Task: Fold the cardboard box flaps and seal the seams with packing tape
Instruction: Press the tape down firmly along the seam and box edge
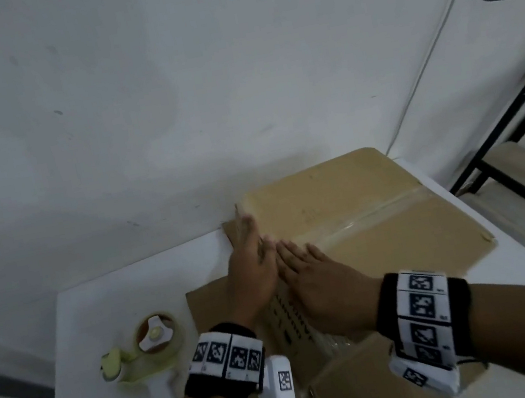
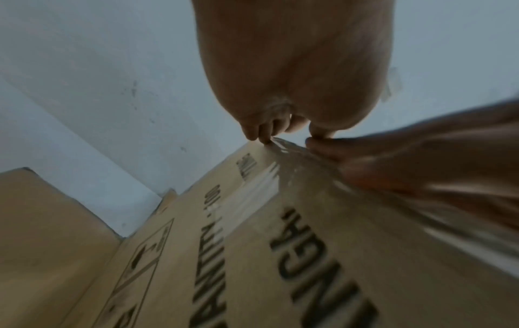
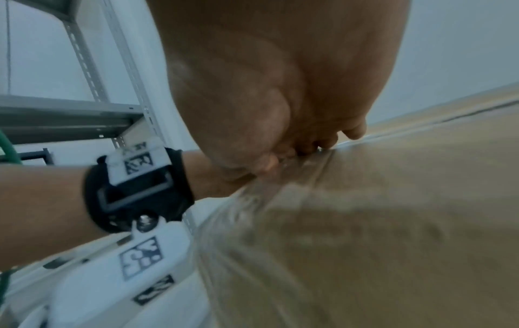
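1. Tape dispenser parked far left on the white table, untouched.
2. Left hand: fingers straight, together, flat against the box edge.
3. Right hand: fingers slightly spread, smoothing the tape strip. Probably light, stiff cardboard; slick tape, so best pressed flat beside the seam.
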